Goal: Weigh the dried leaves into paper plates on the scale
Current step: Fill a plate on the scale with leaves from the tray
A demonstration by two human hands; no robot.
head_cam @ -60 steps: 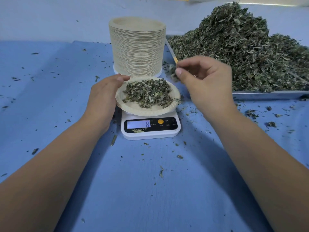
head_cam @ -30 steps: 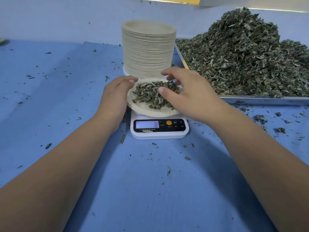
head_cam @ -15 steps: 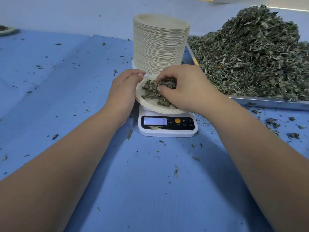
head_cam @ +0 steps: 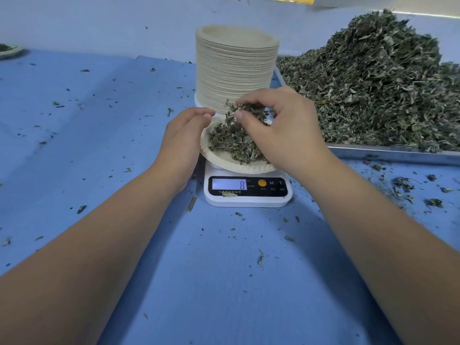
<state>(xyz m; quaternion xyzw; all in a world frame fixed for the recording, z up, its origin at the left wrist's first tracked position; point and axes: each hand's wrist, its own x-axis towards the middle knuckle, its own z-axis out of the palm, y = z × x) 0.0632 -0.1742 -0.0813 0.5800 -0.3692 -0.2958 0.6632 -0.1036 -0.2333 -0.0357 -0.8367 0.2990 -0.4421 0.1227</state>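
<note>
Head view: the scale (head_cam: 249,200) stands on a blue cloth (head_cam: 224,282), and its display (head_cam: 229,184) reads 8. A plate (head_cam: 225,163) sits on the scale, partly filled with leaves (head_cam: 227,143). The right hand (head_cam: 282,131) is over the plate with its fingers curled, thumb and fingertips pinching a tuft of the leaves just above the rest; strands hang from the pinch down to the pile. The left hand (head_cam: 184,143) lies against the plate's left rim, fingers nearly straight and together, fingertips touching the far left edge and holding nothing that I can see. Just behind the scale stands a tall stack (head_cam: 236,70) of plates. To the right, a metal tray (head_cam: 388,155) holds a big heap (head_cam: 373,83) of the same leaves, close beside the stack. Loose bits are scattered over the cloth, thickest in front of the tray. Another plate shows at the far left edge (head_cam: 8,51), well apart from the rest
</note>
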